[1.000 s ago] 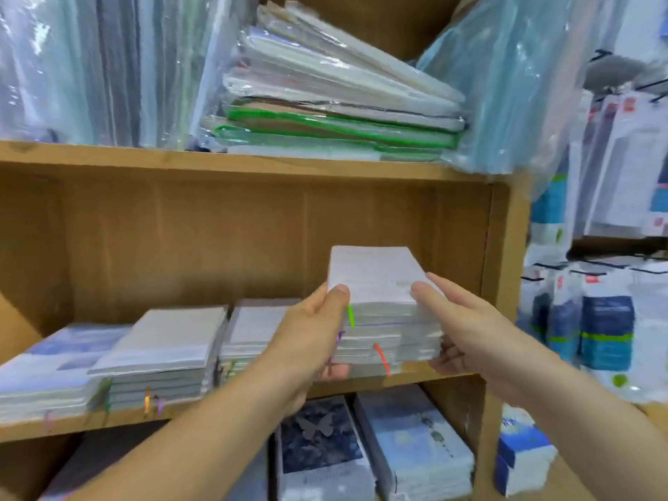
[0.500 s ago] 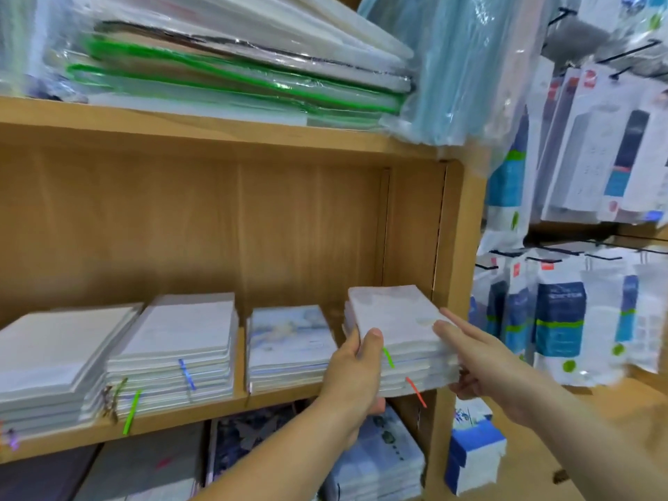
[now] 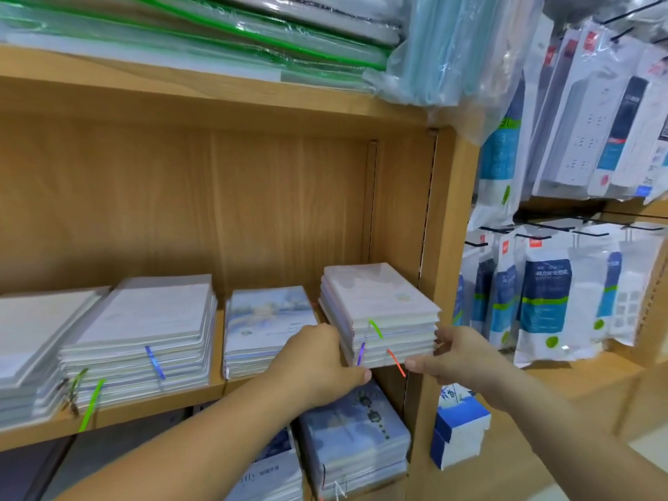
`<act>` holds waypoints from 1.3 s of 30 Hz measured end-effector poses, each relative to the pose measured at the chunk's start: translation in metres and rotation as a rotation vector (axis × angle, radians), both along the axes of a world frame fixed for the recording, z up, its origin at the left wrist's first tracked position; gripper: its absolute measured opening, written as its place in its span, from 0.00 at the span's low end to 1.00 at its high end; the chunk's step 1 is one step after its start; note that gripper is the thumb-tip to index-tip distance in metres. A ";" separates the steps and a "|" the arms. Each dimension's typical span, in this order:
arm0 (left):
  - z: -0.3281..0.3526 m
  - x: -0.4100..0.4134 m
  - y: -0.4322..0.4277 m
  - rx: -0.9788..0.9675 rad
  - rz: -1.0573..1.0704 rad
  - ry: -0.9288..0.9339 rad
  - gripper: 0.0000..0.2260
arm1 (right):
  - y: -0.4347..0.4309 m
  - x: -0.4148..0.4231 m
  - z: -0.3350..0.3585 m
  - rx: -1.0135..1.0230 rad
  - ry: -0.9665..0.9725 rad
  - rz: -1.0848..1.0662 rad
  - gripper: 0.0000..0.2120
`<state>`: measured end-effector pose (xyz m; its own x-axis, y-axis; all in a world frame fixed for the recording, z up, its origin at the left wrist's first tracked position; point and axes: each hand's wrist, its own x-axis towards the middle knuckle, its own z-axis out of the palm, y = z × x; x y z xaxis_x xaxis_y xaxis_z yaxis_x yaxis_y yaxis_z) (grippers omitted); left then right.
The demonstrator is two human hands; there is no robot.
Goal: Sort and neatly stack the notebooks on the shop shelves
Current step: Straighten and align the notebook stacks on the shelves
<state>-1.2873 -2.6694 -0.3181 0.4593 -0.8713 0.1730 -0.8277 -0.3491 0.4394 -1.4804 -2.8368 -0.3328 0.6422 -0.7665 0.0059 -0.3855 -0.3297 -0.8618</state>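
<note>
Notebook stack (image 3: 379, 312), right end of wooden shelf (image 3: 162, 401): left hand (image 3: 318, 363) and right hand (image 3: 459, 356) grip its 2 sides.

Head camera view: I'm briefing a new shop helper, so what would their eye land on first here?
First, the stack of notebooks at the right end of the middle shelf, held from both sides by the left hand and right hand, coloured ribbons dangling from its front. Next, the green-edged plastic folders piled on the top shelf, and the hanging packets on hooks to the right.

Leftmost notebook stack (image 3: 36, 341), half off-frame
</note>
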 end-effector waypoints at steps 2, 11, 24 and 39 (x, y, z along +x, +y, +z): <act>-0.004 0.003 -0.004 0.036 0.025 -0.068 0.20 | -0.005 0.009 -0.007 -0.067 -0.011 -0.066 0.16; -0.031 -0.008 -0.026 -0.071 0.040 -0.106 0.19 | -0.024 0.023 -0.024 -0.034 -0.030 -0.124 0.26; -0.050 0.001 -0.038 -0.185 0.124 -0.080 0.17 | -0.036 0.033 -0.041 -0.042 -0.087 -0.075 0.30; -0.061 -0.003 -0.041 -0.265 0.129 -0.044 0.19 | -0.048 0.033 -0.058 -0.265 -0.113 -0.151 0.07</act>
